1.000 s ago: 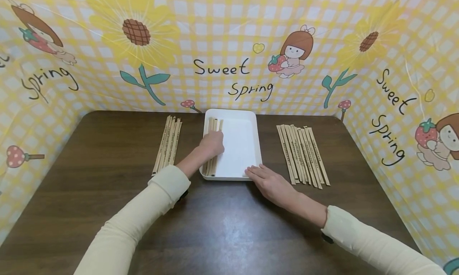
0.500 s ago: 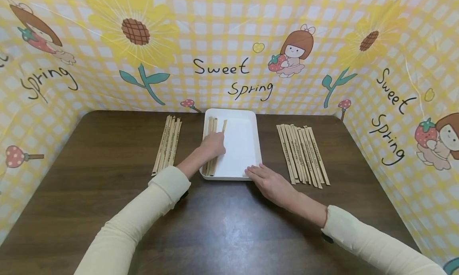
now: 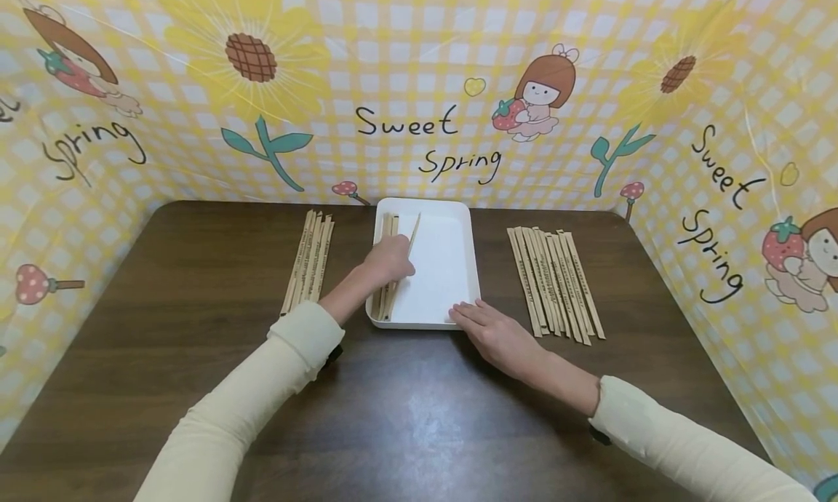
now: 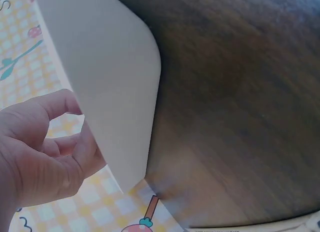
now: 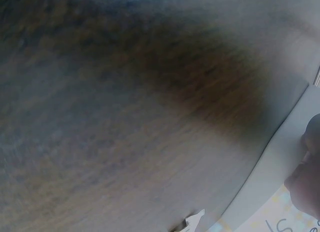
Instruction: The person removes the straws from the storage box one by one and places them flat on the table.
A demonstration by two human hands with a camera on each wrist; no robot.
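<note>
A white rectangular tray [image 3: 440,269] lies at the back middle of the table. My left hand [image 3: 390,258] reaches over its left side and pinches one narrow stick in a printed brown paper wrapper [image 3: 415,230], its far end slanting to the right. More paper-wrapped sticks [image 3: 389,225] lie along the tray's left wall, partly covered by that hand. In the left wrist view, the tray's outer wall [image 4: 110,86] hides the fingertips of my left hand [image 4: 47,147]. With fairly straight fingers, my right hand [image 3: 497,338] rests on the tray's near right corner.
Left of the tray is a bundle of paper-wrapped sticks [image 3: 309,262], and a wider row of paper-wrapped sticks [image 3: 555,284] lies to its right. A yellow checked cloth [image 3: 419,73] stands around the back and sides of the dark wooden table [image 3: 406,415].
The stick in my left hand has swung its far end to the right, away from the sticks along the wall. My right hand stays at the tray corner.
</note>
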